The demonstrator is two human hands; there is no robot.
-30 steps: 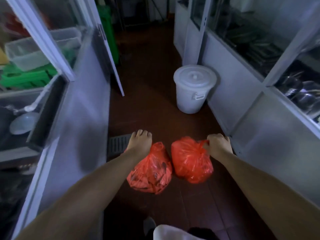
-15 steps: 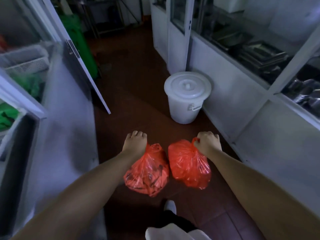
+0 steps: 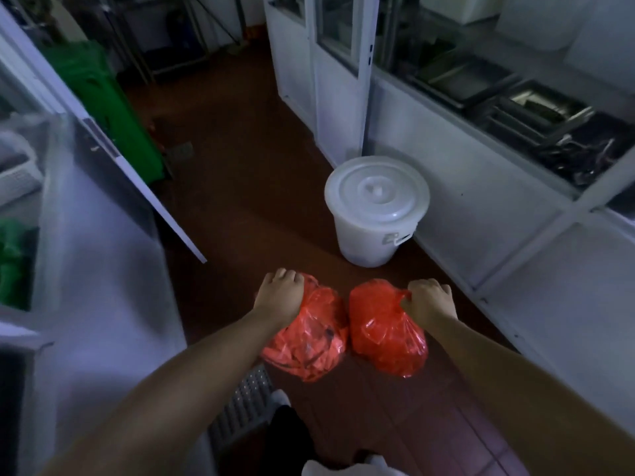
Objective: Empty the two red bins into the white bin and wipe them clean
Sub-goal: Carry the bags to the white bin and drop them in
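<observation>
My left hand [image 3: 279, 294] grips the gathered top of a full red plastic bag [image 3: 309, 345] that hangs above the floor. My right hand [image 3: 427, 300] holds a second full red bag [image 3: 383, 338] the same way, close beside the first. A round white bin [image 3: 372, 231] with its lid on stands on the red floor ahead and slightly right, against the white partition. No red bins are in view.
A white cabinet [image 3: 103, 286] with an open door [image 3: 113, 146] lines the left side. A white partition [image 3: 515, 235] with glass and metal trays runs along the right. A green wheeled bin [image 3: 103, 108] stands far left. A floor drain grate [image 3: 240, 407] lies near my feet.
I have walked forward along the aisle with both bags; the white bin is nearer and larger. Both hands keep their grip.
</observation>
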